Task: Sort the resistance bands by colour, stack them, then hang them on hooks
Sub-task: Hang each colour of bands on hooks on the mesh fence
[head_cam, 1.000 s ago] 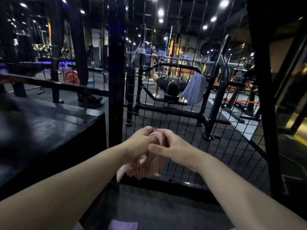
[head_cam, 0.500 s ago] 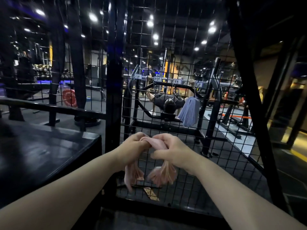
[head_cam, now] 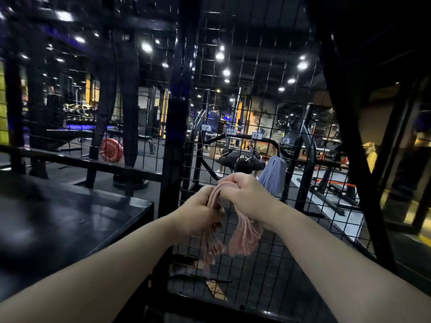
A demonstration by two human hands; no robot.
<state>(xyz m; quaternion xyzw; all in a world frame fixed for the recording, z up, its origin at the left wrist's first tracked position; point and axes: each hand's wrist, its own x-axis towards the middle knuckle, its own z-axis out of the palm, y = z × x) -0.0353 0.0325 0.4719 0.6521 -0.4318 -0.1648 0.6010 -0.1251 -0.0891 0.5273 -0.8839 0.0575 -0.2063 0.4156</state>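
Note:
A bundle of pink resistance bands [head_cam: 243, 236] is draped over in an arch, its two ends hanging down in front of a black wire mesh panel [head_cam: 261, 117]. My left hand [head_cam: 200, 213] grips the left strand of the bundle. My right hand [head_cam: 245, 192] grips the top of the arch, slightly higher and to the right. A bundle of blue bands [head_cam: 272, 177] hangs on the mesh just right of my right hand. The hook holding it is too small to make out.
A black box top [head_cam: 58, 224] lies at the left. A thick black upright post [head_cam: 172, 145] stands left of the mesh, and a slanted black frame bar [head_cam: 349, 136] at the right. Beyond the mesh a person lies on a bench.
Both hands have risen with the pink bundle toward the mesh. The bundle now hangs longer in two strands, and my left hand has slid lower along the left strand. The view tilted upward.

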